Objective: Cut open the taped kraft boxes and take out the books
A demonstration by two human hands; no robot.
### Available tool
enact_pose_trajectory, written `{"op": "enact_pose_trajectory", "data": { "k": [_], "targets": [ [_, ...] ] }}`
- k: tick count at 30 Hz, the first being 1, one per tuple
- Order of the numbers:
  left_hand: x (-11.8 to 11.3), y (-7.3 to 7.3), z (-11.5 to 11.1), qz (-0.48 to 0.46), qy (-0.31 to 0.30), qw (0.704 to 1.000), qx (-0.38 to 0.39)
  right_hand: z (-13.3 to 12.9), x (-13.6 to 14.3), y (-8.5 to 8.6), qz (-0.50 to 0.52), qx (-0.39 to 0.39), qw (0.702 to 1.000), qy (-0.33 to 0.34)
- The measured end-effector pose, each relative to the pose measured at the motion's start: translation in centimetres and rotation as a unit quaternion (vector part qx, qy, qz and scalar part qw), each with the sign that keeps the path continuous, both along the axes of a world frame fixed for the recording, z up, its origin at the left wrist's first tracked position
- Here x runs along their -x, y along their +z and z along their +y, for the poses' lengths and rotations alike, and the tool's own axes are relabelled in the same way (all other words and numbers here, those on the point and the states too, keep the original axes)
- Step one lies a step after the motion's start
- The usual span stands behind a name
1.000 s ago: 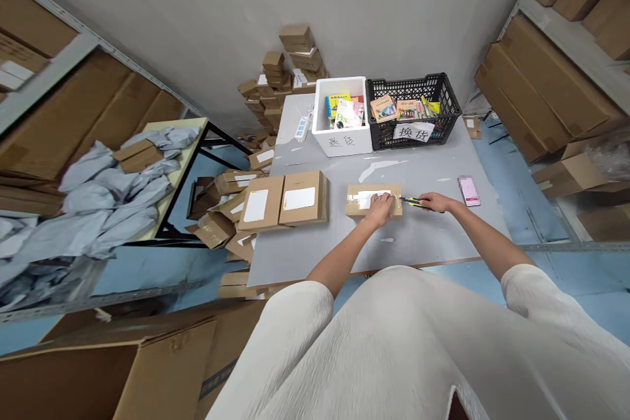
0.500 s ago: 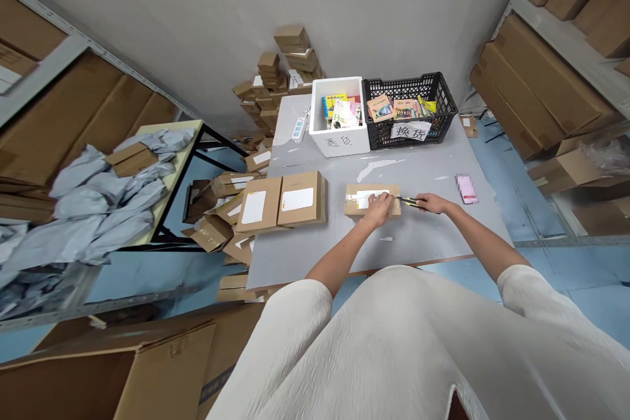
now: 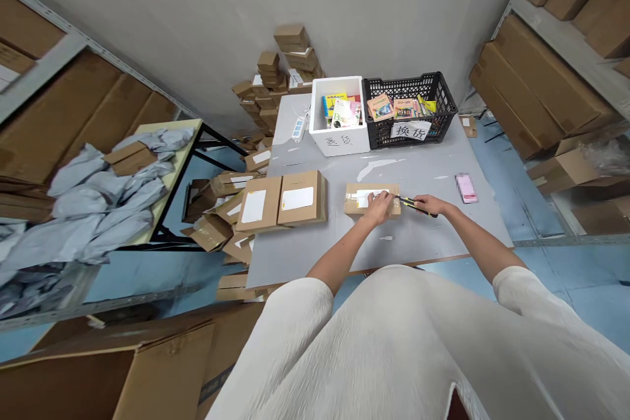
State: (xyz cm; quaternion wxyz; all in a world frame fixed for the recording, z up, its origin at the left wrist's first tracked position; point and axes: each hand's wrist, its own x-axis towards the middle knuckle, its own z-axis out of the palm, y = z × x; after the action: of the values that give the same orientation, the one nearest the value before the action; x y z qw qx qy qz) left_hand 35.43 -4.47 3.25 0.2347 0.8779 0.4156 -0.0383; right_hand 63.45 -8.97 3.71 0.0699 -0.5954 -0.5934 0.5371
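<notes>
A small taped cardboard box (image 3: 355, 203) with a white label lies in front of me on the grey table (image 3: 305, 256). My left hand (image 3: 379, 207) grips the box from above, its bent fingers on the top and label near the right end. My right hand (image 3: 429, 204) is closed round a black and yellow utility knife (image 3: 407, 201). The knife points left, its tip at the box's right end; whether the blade is in the tape is too small to tell.
Two labelled cartons (image 3: 300, 216) stand left of the box. Behind are a white bin (image 3: 339, 144) and a black crate (image 3: 408, 141) holding books. A pink-screened, blurred phone-like object (image 3: 466, 188) lies right. Boxes (image 3: 211, 230) pile beside the table, grey parcels (image 3: 113, 197) further left.
The knife's rear end has swung slightly lower and my right hand has shifted a little to the left. My left hand and the box stay where they were.
</notes>
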Motion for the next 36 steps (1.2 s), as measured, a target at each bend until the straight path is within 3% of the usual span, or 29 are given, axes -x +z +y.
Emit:
{"op": "enact_pose_trajectory", "data": {
  "k": [5,10,15,21,25,30,36],
  "targets": [
    [0.0,0.5,-0.3,0.000,-0.002,1.000,0.005,-0.4,-1.1,-0.5,0.022,0.043,0.999,0.004],
    [-0.1,0.5,-0.1,0.001,0.003,1.000,0.006,-0.1,0.0,-1.1,0.023,0.011,0.999,-0.026],
    [0.1,0.3,0.1,-0.010,0.002,1.000,0.008,-0.8,-0.9,-0.4,0.020,0.065,0.998,0.002],
    [0.8,0.5,0.5,-0.054,-0.010,0.998,0.014,-1.9,-1.8,0.3,0.055,0.054,0.989,-0.128],
    [0.6,0.9,1.0,-0.101,0.046,0.994,-0.017,-2.0,-1.6,0.6,0.047,-0.013,0.987,-0.156],
    [0.0,1.0,2.2,-0.089,0.102,0.989,-0.066,-2.4,-1.0,1.5,-0.007,-0.097,0.989,-0.112],
    [-0.3,-0.5,3.4,-0.050,0.116,0.991,-0.041,-2.9,0.5,1.4,-0.146,-0.207,0.967,0.000]
  ]
}}
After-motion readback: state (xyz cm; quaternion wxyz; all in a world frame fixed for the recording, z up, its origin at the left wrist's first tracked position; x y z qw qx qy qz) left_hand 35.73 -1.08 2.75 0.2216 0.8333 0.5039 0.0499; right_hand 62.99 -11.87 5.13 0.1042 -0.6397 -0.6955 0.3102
